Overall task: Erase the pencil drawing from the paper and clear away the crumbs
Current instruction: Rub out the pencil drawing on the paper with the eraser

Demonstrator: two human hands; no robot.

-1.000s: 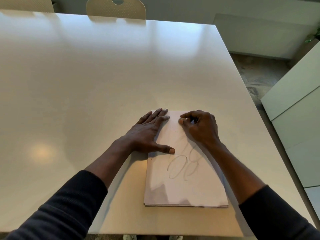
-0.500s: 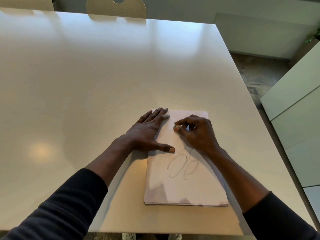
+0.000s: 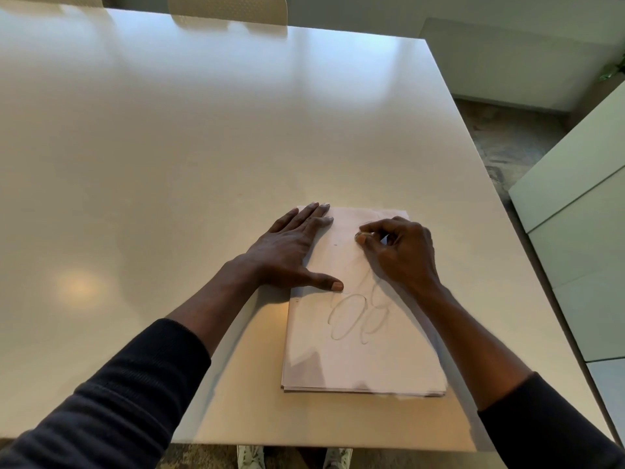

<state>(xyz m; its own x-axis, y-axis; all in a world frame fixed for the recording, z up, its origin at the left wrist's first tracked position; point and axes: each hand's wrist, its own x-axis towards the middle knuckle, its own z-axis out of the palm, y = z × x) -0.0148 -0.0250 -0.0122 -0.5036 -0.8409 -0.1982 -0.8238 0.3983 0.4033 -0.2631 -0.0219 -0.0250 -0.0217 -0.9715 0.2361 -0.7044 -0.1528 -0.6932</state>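
A stack of white paper (image 3: 358, 363) lies near the table's front edge. Looping pencil lines (image 3: 358, 316) show on the middle of the top sheet. My left hand (image 3: 291, 255) lies flat with straight fingers on the sheet's left edge, thumb stretched across the page. My right hand (image 3: 399, 252) has its fingers curled round a small eraser (image 3: 361, 237), pinched at the fingertips and pressed on the upper part of the sheet. A tiny dark crumb (image 3: 335, 245) sits between the two hands.
The pale glossy table (image 3: 169, 164) stretches far to the left and back. A chair back (image 3: 230, 8) stands at the far edge. White cabinets (image 3: 581, 231) are on the right past the table's right edge. Shoes (image 3: 250, 456) show under the front edge.
My right hand slid left and toward me with the eraser, then back up toward the sheet's top right. My left hand stayed put on the paper.
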